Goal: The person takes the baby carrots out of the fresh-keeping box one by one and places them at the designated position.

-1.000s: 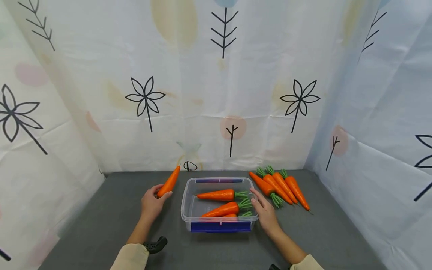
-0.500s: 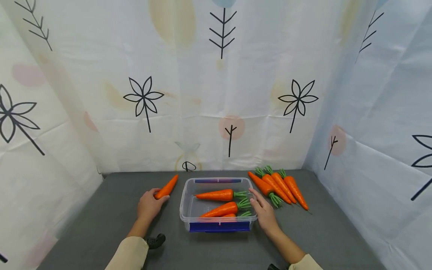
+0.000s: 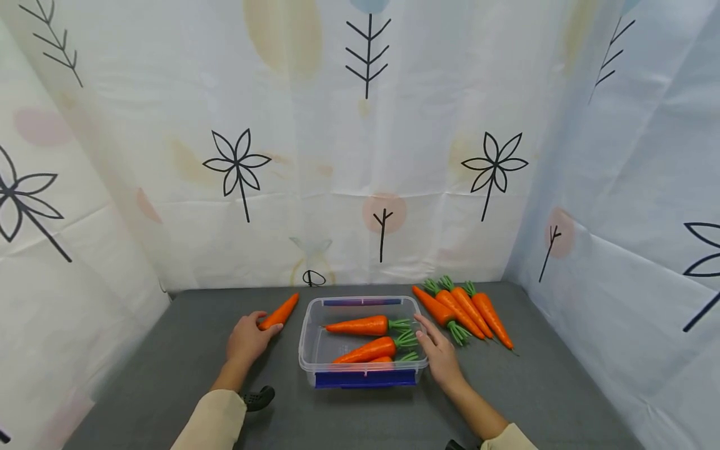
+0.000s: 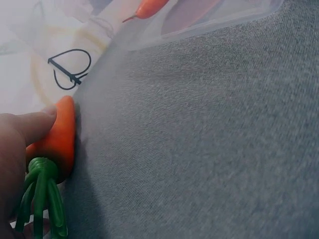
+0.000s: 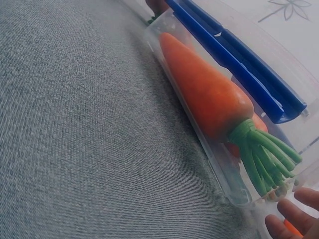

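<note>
My left hand (image 3: 245,339) grips an orange carrot (image 3: 281,311) low over the grey table, left of the box. In the left wrist view the thumb lies along this carrot (image 4: 62,134), and its green top (image 4: 44,194) points back toward the wrist. A clear plastic box (image 3: 306,350) with blue clips stands in the middle. Inside lie an upper carrot (image 3: 360,325), a middle carrot (image 3: 368,350) and a partly hidden carrot (image 3: 382,359) by the front wall. My right hand (image 3: 441,357) rests with fairly straight fingers against the box's right side.
Several carrots (image 3: 464,312) with green tops lie together on the table right of the box. A patterned white curtain (image 3: 337,237) stands behind the table and along both sides. A dark wrist strap device (image 3: 259,399) sits at the left wrist.
My left hand has lowered the carrot toward the table, its tip dropping from near the curtain's lower edge. The right hand stays at the box, and the box contents look the same.
</note>
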The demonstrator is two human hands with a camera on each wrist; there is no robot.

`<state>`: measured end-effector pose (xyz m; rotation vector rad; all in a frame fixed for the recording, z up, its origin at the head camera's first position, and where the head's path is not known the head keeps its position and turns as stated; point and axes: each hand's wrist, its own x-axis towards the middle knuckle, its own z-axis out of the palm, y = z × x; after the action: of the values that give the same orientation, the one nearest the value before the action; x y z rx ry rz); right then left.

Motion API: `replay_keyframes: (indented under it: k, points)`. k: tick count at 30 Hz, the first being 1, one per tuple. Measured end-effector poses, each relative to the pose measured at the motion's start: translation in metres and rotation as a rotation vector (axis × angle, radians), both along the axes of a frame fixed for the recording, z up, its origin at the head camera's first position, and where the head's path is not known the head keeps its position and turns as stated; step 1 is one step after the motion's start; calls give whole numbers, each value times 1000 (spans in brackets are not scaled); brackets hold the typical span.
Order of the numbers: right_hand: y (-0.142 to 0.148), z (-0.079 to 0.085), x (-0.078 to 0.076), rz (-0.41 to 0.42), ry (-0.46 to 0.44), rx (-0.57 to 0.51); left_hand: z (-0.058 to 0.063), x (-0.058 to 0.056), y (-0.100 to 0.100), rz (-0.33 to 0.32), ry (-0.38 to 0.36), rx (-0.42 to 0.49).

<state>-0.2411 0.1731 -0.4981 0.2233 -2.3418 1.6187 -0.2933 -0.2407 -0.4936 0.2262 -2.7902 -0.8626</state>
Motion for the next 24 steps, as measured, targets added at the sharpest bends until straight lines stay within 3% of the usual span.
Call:
replay_keyframes:
  k: [12,24]
  points:
    - [1,0,0,-14,1,-8,12,-2,-1,-65,5,-13]
    - [-1,-1,-1,-6,-8,-8,64,-11,29,-179,50,84]
